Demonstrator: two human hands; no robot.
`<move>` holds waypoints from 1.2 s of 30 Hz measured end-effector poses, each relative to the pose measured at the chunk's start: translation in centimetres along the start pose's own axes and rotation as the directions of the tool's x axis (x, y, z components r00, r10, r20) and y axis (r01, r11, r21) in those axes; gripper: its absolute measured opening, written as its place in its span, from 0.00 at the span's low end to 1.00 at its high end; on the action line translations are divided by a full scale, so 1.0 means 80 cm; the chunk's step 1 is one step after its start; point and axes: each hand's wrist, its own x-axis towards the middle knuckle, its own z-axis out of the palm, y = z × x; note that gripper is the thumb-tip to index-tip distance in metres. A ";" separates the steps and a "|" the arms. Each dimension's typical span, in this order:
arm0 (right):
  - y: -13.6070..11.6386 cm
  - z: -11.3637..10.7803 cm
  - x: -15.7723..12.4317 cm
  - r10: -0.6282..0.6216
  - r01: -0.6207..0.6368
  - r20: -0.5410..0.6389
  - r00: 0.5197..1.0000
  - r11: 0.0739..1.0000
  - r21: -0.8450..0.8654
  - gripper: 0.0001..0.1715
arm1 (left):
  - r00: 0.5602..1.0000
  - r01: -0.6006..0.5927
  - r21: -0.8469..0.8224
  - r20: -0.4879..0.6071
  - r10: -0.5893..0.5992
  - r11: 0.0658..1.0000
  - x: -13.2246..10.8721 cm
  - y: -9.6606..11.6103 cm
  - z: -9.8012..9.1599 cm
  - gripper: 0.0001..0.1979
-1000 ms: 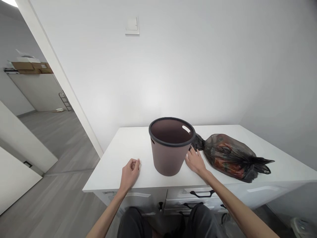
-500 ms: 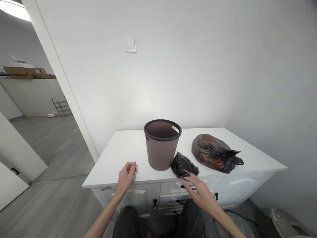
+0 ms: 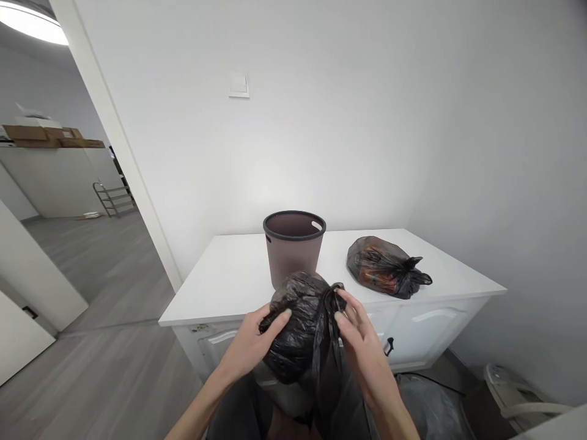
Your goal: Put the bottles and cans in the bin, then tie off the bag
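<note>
A crumpled black plastic bag [image 3: 296, 330] hangs in front of the cabinet's edge, above my lap, between my two hands. My left hand [image 3: 254, 342] grips its left side, thumb on the near face and the other fingers partly hidden behind. At the bag's right, my right hand [image 3: 360, 330] pinches the gathered plastic with thumb and forefinger, and loose folds dangle below. Just behind the bag stands an upright brownish-mauve trash can [image 3: 279, 256] with a dark rim and handle holes, its lower part covered by the bag.
A tied, filled dark bag [image 3: 373, 266] with reddish contents lies to the right on the white cabinet top [image 3: 229, 269]. The wall [image 3: 343, 122] rises directly behind. A doorway opens at left, and a clear plastic bag [image 3: 428, 403] lies on the floor at right.
The black bag has come off the cabinet top toward me and looks spread larger. My left hand has moved from the cabinet edge onto it; my right hand has raised its other side.
</note>
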 end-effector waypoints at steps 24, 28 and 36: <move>-0.017 -0.010 -0.011 -0.245 0.177 -0.193 0.950 0.932 -0.315 0.34 | 0.945 0.130 0.651 -0.309 0.105 0.748 0.012 -0.009 -0.158 0.30; -0.010 -0.008 -0.015 -0.180 0.144 -0.189 0.965 0.971 -0.188 0.35 | 0.831 0.220 0.766 -0.472 0.295 0.604 0.008 0.023 -0.151 0.25; -0.025 0.039 -0.029 -0.131 0.120 -0.074 0.989 0.983 -0.139 0.31 | 0.804 -0.443 0.690 0.023 0.594 0.573 -0.049 0.132 -0.010 0.13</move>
